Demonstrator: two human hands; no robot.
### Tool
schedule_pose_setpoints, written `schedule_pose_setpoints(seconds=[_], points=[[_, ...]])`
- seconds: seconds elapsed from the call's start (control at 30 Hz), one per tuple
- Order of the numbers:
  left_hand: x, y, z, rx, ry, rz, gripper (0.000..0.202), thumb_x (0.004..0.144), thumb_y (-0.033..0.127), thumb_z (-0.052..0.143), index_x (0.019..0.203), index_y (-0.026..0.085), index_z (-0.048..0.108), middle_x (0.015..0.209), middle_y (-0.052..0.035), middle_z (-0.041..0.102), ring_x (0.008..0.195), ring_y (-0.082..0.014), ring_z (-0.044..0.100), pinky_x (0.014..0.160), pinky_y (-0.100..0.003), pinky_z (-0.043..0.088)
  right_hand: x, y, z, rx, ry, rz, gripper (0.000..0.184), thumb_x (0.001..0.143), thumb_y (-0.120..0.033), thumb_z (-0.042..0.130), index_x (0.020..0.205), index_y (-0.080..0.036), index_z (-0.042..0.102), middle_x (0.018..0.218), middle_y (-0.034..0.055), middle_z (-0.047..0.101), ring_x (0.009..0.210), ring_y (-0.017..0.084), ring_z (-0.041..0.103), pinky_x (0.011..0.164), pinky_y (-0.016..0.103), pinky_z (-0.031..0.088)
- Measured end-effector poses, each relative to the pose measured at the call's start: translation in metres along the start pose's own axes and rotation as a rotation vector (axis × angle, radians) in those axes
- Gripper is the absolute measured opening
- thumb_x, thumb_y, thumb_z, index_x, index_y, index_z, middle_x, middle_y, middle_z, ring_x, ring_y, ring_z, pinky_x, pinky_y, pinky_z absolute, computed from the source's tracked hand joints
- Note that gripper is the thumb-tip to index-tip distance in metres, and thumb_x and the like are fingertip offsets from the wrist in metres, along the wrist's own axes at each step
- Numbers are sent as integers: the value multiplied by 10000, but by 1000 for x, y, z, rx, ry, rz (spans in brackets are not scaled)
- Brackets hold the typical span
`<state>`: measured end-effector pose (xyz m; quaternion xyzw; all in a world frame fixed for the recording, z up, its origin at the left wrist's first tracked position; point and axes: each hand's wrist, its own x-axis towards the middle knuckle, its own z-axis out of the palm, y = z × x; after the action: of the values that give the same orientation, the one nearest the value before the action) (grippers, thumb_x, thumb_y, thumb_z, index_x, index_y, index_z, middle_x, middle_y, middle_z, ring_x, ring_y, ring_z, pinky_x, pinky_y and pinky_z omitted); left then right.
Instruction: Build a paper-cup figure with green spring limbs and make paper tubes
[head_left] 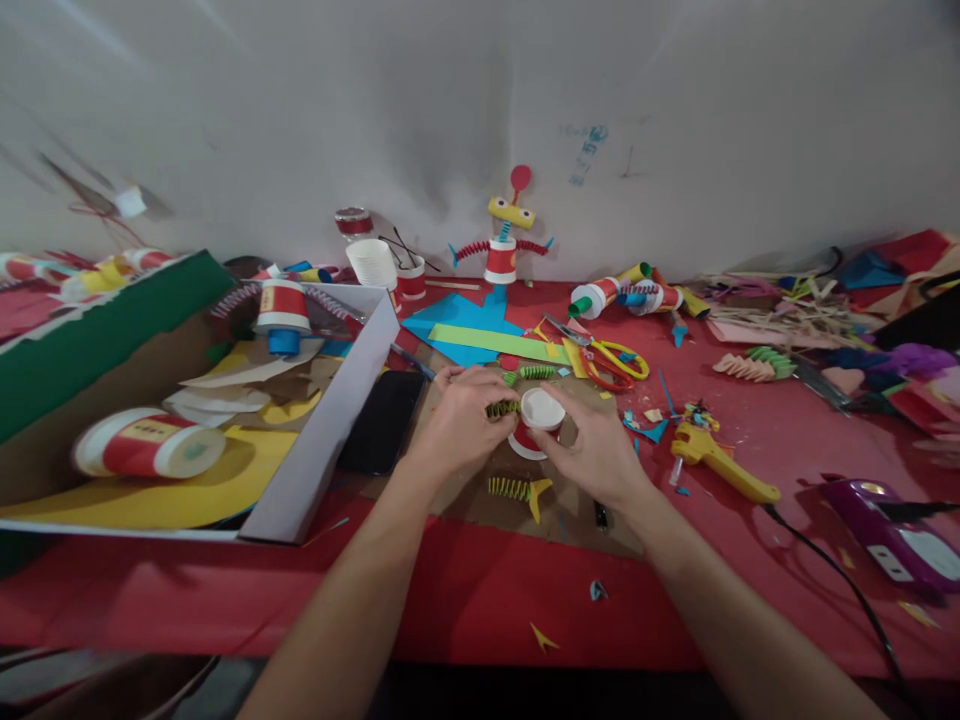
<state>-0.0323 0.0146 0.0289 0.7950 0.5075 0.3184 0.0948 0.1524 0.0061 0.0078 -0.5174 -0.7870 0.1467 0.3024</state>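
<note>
L hand (pixel 471 412) is pinching a folded strip (pixel 502 408) btwn thumb & fingers; R hand (pixel 598 448) is holding a red-white cup (pixel 541 409), thumb & fingers closed on its side. Cup's sitting abt mid of the cardboard (pixel 466 497). A yellow-tipped strip (pixel 511 488) is lying nr the board's front edge, phone (pixel 382 421) by its left edge, scissors (pixel 596 348) nr its far right corner.

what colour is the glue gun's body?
The glue gun is yellow; head view shows it.

Pleated strip (pixel 502 409) beside red-and-white cup (pixel 541 410)
</note>
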Motion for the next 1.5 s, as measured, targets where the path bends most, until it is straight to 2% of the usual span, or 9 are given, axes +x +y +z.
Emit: schedule_pose_setpoints(seconds=[0.2, 0.4, 0.5, 0.63, 0.8, 1.07, 1.2, 1.37, 1.5], points=[[-1, -1, 0, 13, -15, 12, 123, 763, 177, 614, 821, 242, 700, 932, -13, 715, 975, -222, 619, 963, -489, 269, -1, -2, 2, 4, 8, 16, 498, 824, -355, 559, 1285, -167, 543, 1234, 147, 632, 1147, 339, 588, 912, 496, 498], [-4, -14, -16, -160, 38, -1, 478, 769, 327, 680, 1237, 304, 588, 1202, -53, 649, 1148, -260, 541, 995, -463, 345, -4, -1, 4, 36, 44, -7, 512, 825, -344, 559, 1308, -181, 508, 1220, 147, 630, 1112, 327, 600, 892, 495, 500], [-3, -29, -26, -490, 315, -101, 436, 812, 452, 626, 1212, 280, 607, 1177, -65, 654, 1129, -236, 565, 980, -388, 409, -4, 1, 4, 67, 26, 30, 519, 828, -356, 554, 1315, -184, 505, 1175, 142, 652, 1024, 319, 640, 830, 484, 526], [1, -46, -34, -802, 762, -258, 387, 866, 539, 503, 1034, 240, 682, 932, -51, 688, 866, -172, 643, 815, -314, 490, 0, 0, 6, 105, 61, 21, 492, 816, -386, 580, 1275, -212, 542, 1174, 119, 662, 1053, 310, 635, 852, 466, 524], [2, -56, -35, -923, 1002, -341, 180, 773, 354, 665, 882, 214, 686, 745, -2, 637, 611, -96, 576, 640, -241, 478, 0, -1, 6, 140, 54, 30, 501, 807, -356, 592, 1277, -196, 532, 1193, 116, 662, 1038, 301, 647, 846, 452, 527], [1, -57, -28, -828, 1015, -444, 123, 709, 92, 586, 785, 173, 640, 640, 26, 591, 504, -69, 528, 543, -208, 439, -5, 2, 2, 159, -8, -10, 580, 797, -341, 624, 1331, -187, 459, 1285, 126, 597, 1182, 296, 557, 966, 472, 461], [2, -56, -27, -816, 1007, -492, 263, 688, -3, 474, 786, 195, 615, 676, 20, 587, 501, -83, 528, 546, -232, 445, -12, 3, -12, 123, 140, -110, 552, 805, -337, 629, 1318, -212, 471, 1362, 124, 523, 1282, 286, 456, 1044, 482, 384], [2, -56, -26, -649, 1086, -536, 408, 616, -71, 438, 903, 177, 587, 825, 8, 575, 583, -74, 544, 620, -227, 455, -39, -2, -33, 89, 421, -60, 95, 868, -269, 570, 876, -210, 644, 850, 49, 679, 849, 208, 627, 804, 374, 488], [2, -57, -25, -445, 1100, -537, 457, 624, -46, 511, 1013, 190, 556, 946, -11, 564, 658, -88, 550, 671, -231, 477, -63, -16, -28, 77, 235, -106, 103, 870, -206, 572, 798, -192, 644, 750, 29, 663, 754, 179, 604, 724, 325, 468]])
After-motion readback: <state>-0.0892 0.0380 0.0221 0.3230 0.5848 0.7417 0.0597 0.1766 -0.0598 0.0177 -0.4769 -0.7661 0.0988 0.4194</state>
